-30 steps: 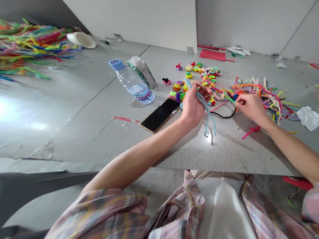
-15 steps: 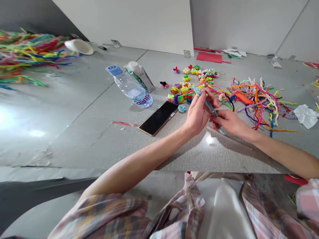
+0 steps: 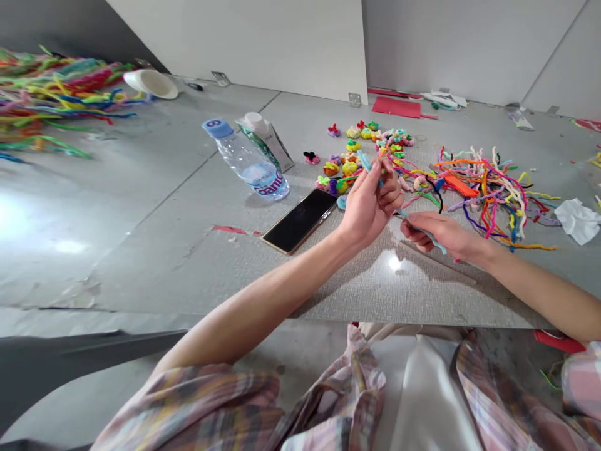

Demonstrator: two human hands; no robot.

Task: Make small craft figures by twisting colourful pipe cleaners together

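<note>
My left hand [image 3: 370, 200] is raised over the grey table [image 3: 188, 207], its fingers pinched on the upper end of a bundle of light blue pipe cleaners [image 3: 425, 233]. Lower and to the right, my right hand [image 3: 441, 233] is closed around the other end of the same blue strands. Just behind both hands lie several small finished pipe-cleaner flowers [image 3: 350, 167] and a loose heap of many-coloured pipe cleaners [image 3: 488, 185].
A black phone [image 3: 300, 220] lies left of my left hand. A lying water bottle [image 3: 246, 161] and a small carton [image 3: 265, 139] are behind it. A second heap of pipe cleaners [image 3: 51, 94] and a white cup [image 3: 151, 82] sit far left; a crumpled tissue [image 3: 580, 219] is at right.
My right hand left the coloured heap, came in beside my left hand and closed on the lower end of the blue pipe cleaners, which hung loose from the left hand before.
</note>
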